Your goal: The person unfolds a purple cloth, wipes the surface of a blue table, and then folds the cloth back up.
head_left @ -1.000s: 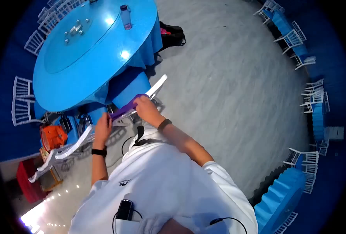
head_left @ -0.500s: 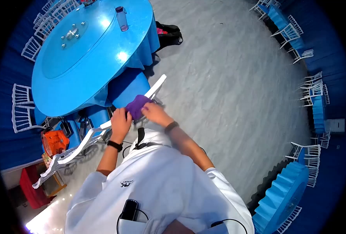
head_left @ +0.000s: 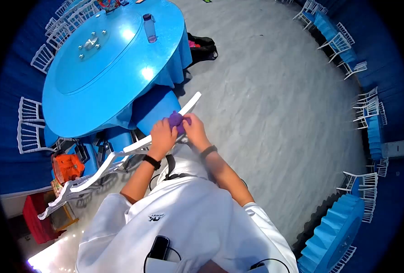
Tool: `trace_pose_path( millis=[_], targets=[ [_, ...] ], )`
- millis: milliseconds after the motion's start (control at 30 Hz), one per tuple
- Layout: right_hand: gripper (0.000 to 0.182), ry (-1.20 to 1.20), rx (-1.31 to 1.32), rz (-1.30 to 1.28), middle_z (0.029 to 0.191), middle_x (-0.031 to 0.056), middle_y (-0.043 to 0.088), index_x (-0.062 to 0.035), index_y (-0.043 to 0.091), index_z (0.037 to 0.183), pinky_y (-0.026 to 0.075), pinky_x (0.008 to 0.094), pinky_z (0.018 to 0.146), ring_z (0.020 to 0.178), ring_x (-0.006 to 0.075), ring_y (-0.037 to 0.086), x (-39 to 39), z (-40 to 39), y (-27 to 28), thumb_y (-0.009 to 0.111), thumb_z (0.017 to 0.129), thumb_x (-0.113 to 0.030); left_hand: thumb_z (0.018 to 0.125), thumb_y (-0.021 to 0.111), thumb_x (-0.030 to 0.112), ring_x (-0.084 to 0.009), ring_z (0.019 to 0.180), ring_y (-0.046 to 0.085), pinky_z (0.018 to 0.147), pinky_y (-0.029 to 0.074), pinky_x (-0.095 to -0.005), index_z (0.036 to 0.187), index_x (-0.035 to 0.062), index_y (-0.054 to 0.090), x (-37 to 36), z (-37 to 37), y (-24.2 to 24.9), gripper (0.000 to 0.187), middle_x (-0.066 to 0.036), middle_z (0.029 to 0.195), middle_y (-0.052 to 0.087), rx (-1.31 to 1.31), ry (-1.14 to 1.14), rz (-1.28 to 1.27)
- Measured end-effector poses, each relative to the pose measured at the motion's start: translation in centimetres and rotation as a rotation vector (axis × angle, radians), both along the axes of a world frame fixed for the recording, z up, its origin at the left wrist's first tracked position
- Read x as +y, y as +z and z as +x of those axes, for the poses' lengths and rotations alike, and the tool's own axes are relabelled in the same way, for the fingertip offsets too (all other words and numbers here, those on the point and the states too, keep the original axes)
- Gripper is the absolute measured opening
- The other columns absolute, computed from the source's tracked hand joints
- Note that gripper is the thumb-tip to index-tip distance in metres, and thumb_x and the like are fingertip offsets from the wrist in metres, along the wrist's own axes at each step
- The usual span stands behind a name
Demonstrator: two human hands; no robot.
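Note:
A purple cloth [head_left: 176,120], bunched into a small bundle, is held between my two hands just above the top rail of a white chair [head_left: 140,144]. My left hand [head_left: 163,135] has its fingers closed on the left side of the cloth. On the right side, my right hand [head_left: 196,131] pinches the cloth between thumb and fingers. The blue seat [head_left: 154,109] of the chair shows beyond the cloth.
A round blue table [head_left: 120,100] with a bottle [head_left: 150,29] stands ahead on the left. An orange bag [head_left: 67,167] lies on a chair at the left. A black bag [head_left: 204,49] rests on the floor beside the table. Other tables and white chairs line the right.
The purple cloth was spread wider and is now bunched smaller between my hands. My hands have come closer together. The view has shifted slightly.

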State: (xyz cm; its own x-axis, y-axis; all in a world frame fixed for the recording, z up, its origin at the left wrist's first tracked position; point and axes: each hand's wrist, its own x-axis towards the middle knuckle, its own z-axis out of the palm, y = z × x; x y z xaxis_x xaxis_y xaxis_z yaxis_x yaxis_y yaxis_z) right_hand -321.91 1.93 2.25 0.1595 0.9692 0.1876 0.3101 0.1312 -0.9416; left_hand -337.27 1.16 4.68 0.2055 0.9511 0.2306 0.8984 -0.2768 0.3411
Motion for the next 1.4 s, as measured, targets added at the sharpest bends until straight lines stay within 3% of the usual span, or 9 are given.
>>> trace_pose_path(
  millis=[133,333,400,467,667,733,1133,1200,1400],
  targets=[
    [0.026,-0.081,0.044,-0.069,0.09,0.0177,0.066,-0.0015,0.056,0.107,0.051,0.0408,0.076,0.083,0.0361,0.064,-0.5,-0.4,-0.8,0.064,0.084,-0.009,0.083,0.063,0.03,-0.0367,0.09,0.057,0.077,0.047,-0.0471,0.113,-0.0004,0.055,-0.3,-1.0,0.0,0.043,-0.019,0.097,0.058,-0.033,-0.042,-0.044],
    [0.027,0.333,0.047,-0.185,0.078,0.0138,0.066,-0.0053,0.059,0.102,0.051,0.0356,0.064,0.07,0.0258,0.065,-1.2,-2.3,-1.9,0.071,0.08,-0.013,0.079,0.066,0.03,-0.0349,0.095,0.057,0.078,0.047,-0.0462,0.111,0.0016,0.057,-4.2,-7.3,0.0,0.044,-0.017,0.1,0.059,0.066,0.129,-0.02],
    [0.028,0.418,-0.029,-0.193,0.079,0.0152,0.066,-0.0053,0.06,0.101,0.051,0.0373,0.066,0.072,0.0313,0.066,-2.5,-2.7,-2.3,0.073,0.079,-0.018,0.078,0.064,0.032,-0.0343,0.098,0.056,0.082,0.045,-0.0476,0.113,0.0014,0.055,-4.9,-7.5,-0.2,0.047,-0.016,0.102,0.059,0.169,0.237,-0.015],
    [0.023,0.45,-0.185,-0.248,0.081,0.0113,0.069,-0.0041,0.062,0.099,0.052,0.0339,0.07,0.08,0.0206,0.067,-3.3,-1.6,1.1,0.072,0.082,-0.016,0.078,0.062,0.035,-0.0352,0.102,0.055,0.086,0.043,-0.0509,0.114,0.0011,0.054,-3.5,-5.8,0.2,0.049,-0.016,0.106,0.058,0.205,0.261,-0.105],
    [0.018,0.082,-0.002,-0.132,0.074,0.0079,0.065,-0.0035,0.061,0.098,0.049,0.0289,0.06,0.064,0.0131,0.061,-1.6,3.7,1.0,0.069,0.085,-0.013,0.084,0.057,0.037,-0.0396,0.095,0.058,0.076,0.047,-0.0554,0.107,0.0026,0.055,1.1,-0.1,-0.7,0.042,-0.018,0.103,0.06,0.098,0.08,-0.214],
    [0.02,-0.015,0.055,-0.107,0.073,0.0136,0.065,-0.0052,0.062,0.095,0.05,0.0365,0.062,0.066,0.028,0.064,-1.3,3.6,0.5,0.07,0.081,-0.016,0.084,0.059,0.035,-0.0399,0.093,0.059,0.071,0.048,-0.0545,0.105,0.0036,0.055,1.9,1.0,-0.8,0.038,-0.017,0.1,0.06,0.131,0.047,-0.166],
    [0.034,0.345,-0.218,-0.281,0.083,0.0148,0.068,-0.0017,0.062,0.101,0.052,0.036,0.069,0.076,0.0271,0.066,-3.4,-2.7,-1.7,0.075,0.08,-0.026,0.078,0.064,0.039,-0.0317,0.11,0.054,0.093,0.035,-0.0574,0.118,0.0024,0.055,-4.9,-6.7,-0.3,0.055,-0.016,0.111,0.06,0.189,0.241,0.002],
    [0.044,0.359,-0.119,-0.327,0.092,0.0216,0.068,0.0016,0.062,0.102,0.051,0.0435,0.078,0.088,0.0381,0.066,-2.5,-3.5,-2.0,0.074,0.078,-0.033,0.076,0.065,0.039,-0.0332,0.109,0.054,0.091,0.036,-0.0566,0.115,0.002,0.056,-3.9,-5.0,0.4,0.054,-0.018,0.108,0.06,0.306,0.301,-0.153],
    [0.036,0.238,-0.014,-0.354,0.09,0.0234,0.067,0.0009,0.063,0.102,0.051,0.0443,0.076,0.087,0.0398,0.065,-1.9,-2.6,-2.1,0.066,0.084,-0.03,0.076,0.066,0.032,-0.0357,0.099,0.06,0.085,0.043,-0.0553,0.11,0.0027,0.053,0.3,-1.8,-0.7,0.046,-0.016,0.103,0.059,0.196,0.179,-0.359]
  ],
)
